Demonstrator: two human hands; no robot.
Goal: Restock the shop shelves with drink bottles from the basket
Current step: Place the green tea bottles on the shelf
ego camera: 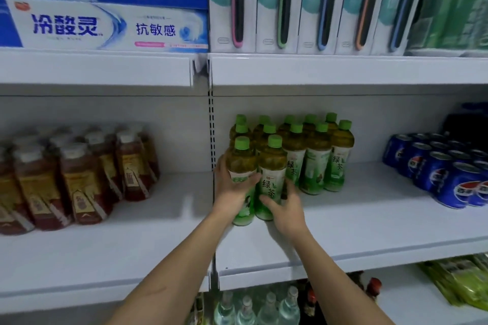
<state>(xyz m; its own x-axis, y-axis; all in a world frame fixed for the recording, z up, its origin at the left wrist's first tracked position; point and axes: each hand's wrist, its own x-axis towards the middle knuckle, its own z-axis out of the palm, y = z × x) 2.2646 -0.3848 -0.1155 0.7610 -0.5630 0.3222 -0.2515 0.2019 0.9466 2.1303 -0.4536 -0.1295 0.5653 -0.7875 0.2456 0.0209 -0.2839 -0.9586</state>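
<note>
Several green tea bottles with green caps stand in a cluster on the white middle shelf. Two more stand upright at the front of the cluster. My left hand grips the front-left bottle around its label, thumb across the front. My right hand wraps around the lower half of the front-right bottle, which shows Chinese characters on its label. Both bottles rest on the shelf, touching each other. The basket is out of view.
Brown tea bottles fill the left bay of the same shelf. Blue Pepsi cans stand at the right. Toothpaste boxes and toothbrush packs sit on the shelf above. Clear bottles stand below.
</note>
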